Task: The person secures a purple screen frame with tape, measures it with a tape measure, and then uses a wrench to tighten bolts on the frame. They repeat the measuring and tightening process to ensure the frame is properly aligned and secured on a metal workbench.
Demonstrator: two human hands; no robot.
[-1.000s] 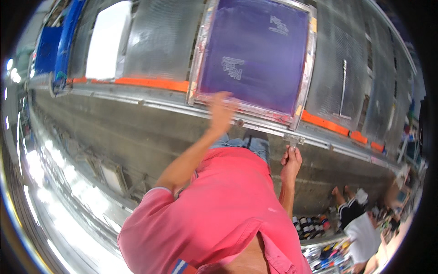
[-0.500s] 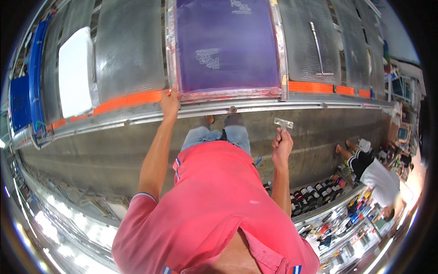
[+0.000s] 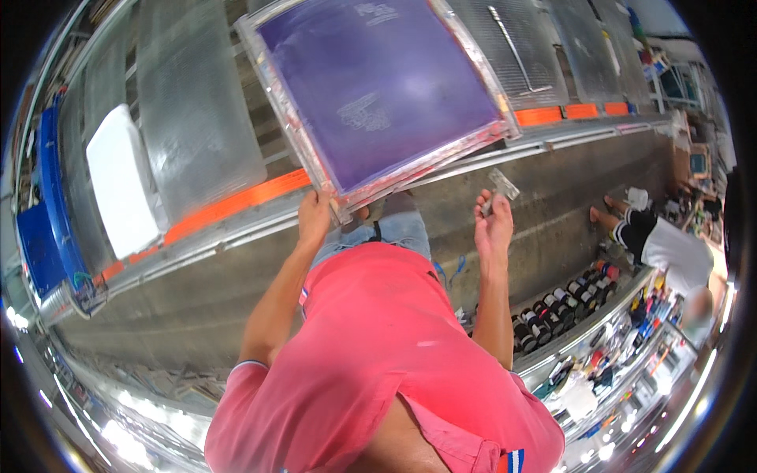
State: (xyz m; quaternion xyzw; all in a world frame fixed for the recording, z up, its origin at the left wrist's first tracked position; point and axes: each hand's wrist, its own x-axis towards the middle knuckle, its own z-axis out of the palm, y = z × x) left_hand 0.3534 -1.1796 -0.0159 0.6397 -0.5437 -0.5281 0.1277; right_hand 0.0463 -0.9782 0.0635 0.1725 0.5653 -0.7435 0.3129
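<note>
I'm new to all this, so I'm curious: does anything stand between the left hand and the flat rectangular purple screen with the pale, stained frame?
Nothing visible does. The person's bare left hand appears to grip the pale, stained frame of the flat rectangular purple screen at its near left corner.

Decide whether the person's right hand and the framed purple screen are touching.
Apart. The head view plainly shows floor between the framed purple screen and the right hand, which holds a small metal piece.
</note>
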